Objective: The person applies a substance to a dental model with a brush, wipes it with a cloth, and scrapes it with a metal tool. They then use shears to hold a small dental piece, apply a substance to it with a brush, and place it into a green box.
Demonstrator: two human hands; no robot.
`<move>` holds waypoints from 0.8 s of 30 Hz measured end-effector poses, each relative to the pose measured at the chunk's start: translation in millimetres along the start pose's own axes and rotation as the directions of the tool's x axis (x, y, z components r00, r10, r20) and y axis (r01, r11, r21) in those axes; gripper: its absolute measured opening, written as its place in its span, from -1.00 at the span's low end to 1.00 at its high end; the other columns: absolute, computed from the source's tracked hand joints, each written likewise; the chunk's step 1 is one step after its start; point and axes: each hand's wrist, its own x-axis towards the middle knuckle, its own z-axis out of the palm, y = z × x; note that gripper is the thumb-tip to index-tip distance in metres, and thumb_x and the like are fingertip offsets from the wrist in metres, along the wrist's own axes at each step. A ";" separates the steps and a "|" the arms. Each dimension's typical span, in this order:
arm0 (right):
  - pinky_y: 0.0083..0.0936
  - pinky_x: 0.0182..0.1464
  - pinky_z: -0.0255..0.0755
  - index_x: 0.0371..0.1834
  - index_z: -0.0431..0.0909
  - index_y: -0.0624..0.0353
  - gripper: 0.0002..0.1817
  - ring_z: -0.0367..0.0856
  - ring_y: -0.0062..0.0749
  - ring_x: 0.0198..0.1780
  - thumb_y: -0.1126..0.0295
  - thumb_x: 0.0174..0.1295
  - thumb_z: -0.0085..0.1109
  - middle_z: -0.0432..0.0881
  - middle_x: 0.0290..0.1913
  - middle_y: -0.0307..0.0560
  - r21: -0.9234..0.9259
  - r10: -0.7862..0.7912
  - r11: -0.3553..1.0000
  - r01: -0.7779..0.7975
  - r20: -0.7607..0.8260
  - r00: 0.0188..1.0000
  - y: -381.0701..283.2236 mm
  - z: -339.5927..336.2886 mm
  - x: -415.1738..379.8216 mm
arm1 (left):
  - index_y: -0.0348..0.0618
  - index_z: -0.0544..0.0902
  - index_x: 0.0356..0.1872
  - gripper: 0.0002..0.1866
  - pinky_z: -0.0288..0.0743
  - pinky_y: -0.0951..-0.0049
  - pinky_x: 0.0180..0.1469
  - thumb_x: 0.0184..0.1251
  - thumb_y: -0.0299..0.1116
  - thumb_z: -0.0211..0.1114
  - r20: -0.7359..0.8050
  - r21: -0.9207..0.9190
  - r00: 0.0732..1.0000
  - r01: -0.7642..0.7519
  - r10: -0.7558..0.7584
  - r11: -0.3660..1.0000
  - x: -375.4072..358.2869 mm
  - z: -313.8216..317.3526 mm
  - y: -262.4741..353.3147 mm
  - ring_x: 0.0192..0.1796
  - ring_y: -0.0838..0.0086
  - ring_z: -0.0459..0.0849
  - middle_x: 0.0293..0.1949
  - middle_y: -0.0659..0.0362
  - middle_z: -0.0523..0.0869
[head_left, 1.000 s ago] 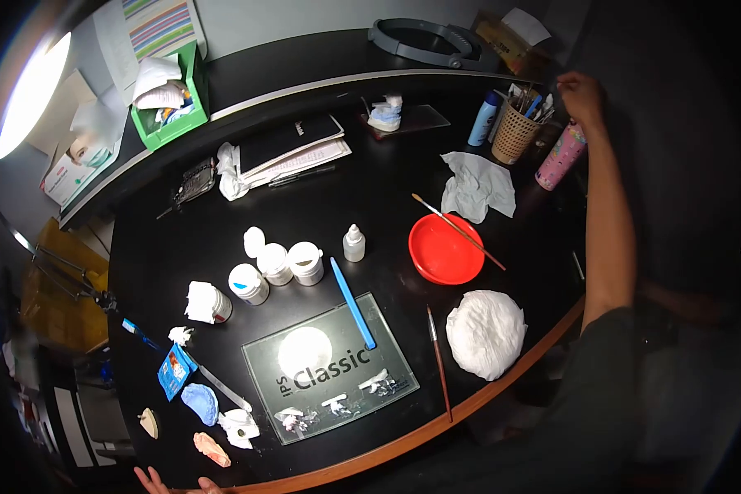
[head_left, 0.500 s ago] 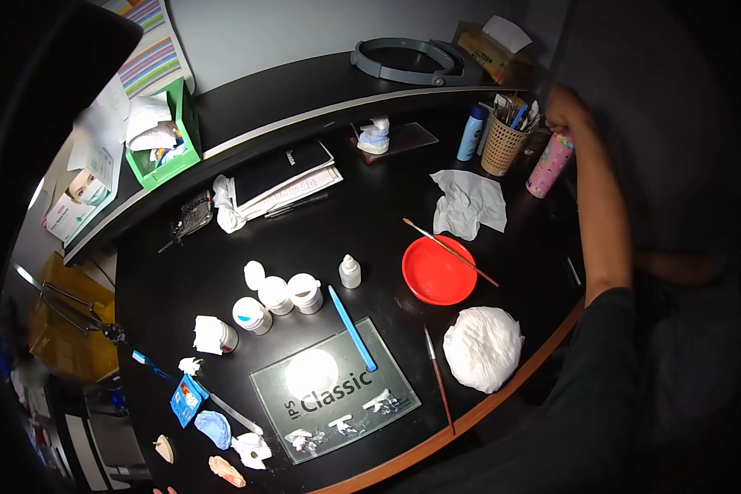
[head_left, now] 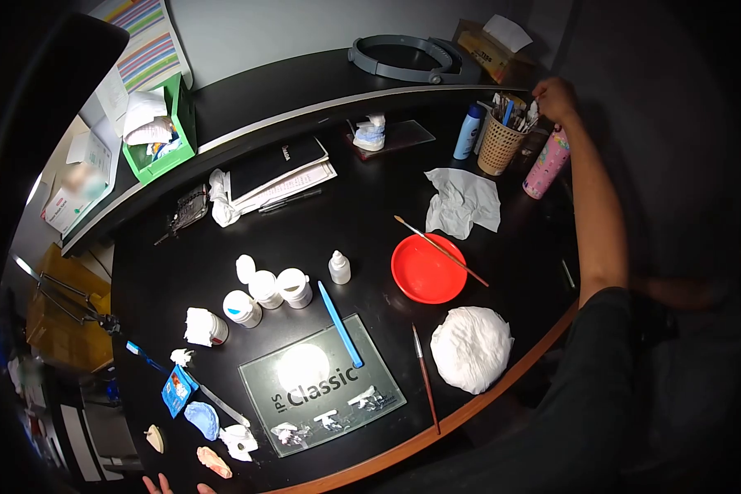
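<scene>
My right hand (head_left: 556,100) is at the back right, beside the rim of a woven cup (head_left: 498,148) packed with brushes and slim tools. Its fingers are pinched together at the tool tops; whatever is between them I cannot make out. Just below this hand stands a pink patterned bottle (head_left: 547,167). Only some fingertips of my left hand (head_left: 163,486) show at the bottom left edge, spread apart. They are nearest to an orange-pink dental piece (head_left: 214,462), a blue dental mould (head_left: 202,421) and a beige model piece (head_left: 155,439).
A glass slab (head_left: 321,387) carries a blue stick tool (head_left: 340,323) and small white heaps. Several white jars (head_left: 263,290), a dropper bottle (head_left: 339,267), a red bowl (head_left: 429,269) with a brush across it, and a white tissue-covered round pad (head_left: 472,350) are nearby.
My right hand has shifted from the top of the pink bottle up and left to the cup of tools. More fingertips of my left hand have come into view. The camera view has shifted slightly.
</scene>
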 end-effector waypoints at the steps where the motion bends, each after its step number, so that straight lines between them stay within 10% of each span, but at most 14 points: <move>1: -0.26 -0.05 0.70 -0.14 0.80 0.22 -0.80 0.85 -0.09 -0.11 0.52 0.19 0.31 0.83 -0.15 0.11 -0.137 -0.077 0.988 0.068 -0.058 0.995 -2.6 -4.0 3.8 | -0.11 0.66 0.27 -0.61 0.55 -0.23 0.11 0.43 -0.44 0.31 0.015 0.015 0.997 0.080 -0.080 0.997 11.1 0.8 18.6 0.14 -0.30 0.66 0.26 -0.46 0.55; 4: -0.22 0.13 0.64 -0.16 0.81 0.18 -0.82 0.79 0.00 0.08 0.48 0.18 0.33 0.79 -0.04 0.18 -0.310 -0.077 0.937 0.161 0.268 0.960 -9.2 -1.6 23.1 | -0.16 0.70 0.17 -0.68 0.47 -0.26 0.20 0.42 -0.41 0.31 0.075 0.052 0.997 -0.028 0.024 0.998 -7.7 -6.9 -6.6 0.27 -0.32 0.56 0.20 -0.42 0.60; 11: -0.18 0.06 0.67 -0.18 0.79 0.38 -0.68 0.82 -0.01 0.03 0.38 0.07 0.57 0.82 -0.07 0.20 -0.444 0.160 0.895 -0.031 0.257 0.953 -12.9 34.9 40.9 | -0.24 0.73 0.04 -0.74 0.39 -0.27 0.25 0.40 -0.42 0.29 0.010 0.024 0.999 0.049 -0.049 0.999 -1.9 3.2 3.0 0.32 -0.36 0.52 0.13 -0.36 0.66; 14: -0.15 0.26 0.61 0.14 0.70 0.37 -0.46 0.72 -0.01 0.26 0.45 0.05 0.59 0.75 0.19 0.18 -0.415 0.277 0.905 -0.096 0.404 0.872 -20.7 34.2 48.7 | -0.35 0.71 0.06 -0.63 0.35 -0.19 0.30 0.31 -0.33 0.39 0.014 0.006 0.998 0.055 -0.055 0.998 5.3 5.7 7.3 0.30 -0.28 0.53 0.22 -0.39 0.62; 24: -0.29 -0.15 0.71 -0.28 0.78 0.44 -0.70 0.84 -0.27 -0.27 0.49 -0.08 0.62 0.85 -0.26 0.08 -0.264 0.421 0.898 -0.351 0.293 0.858 13.1 59.4 71.5 | -0.39 0.63 0.22 -0.47 0.35 -0.10 0.34 0.26 -0.37 0.50 0.029 -0.120 0.989 0.144 -0.142 0.982 -0.3 1.4 3.9 0.31 -0.14 0.55 0.33 -0.42 0.52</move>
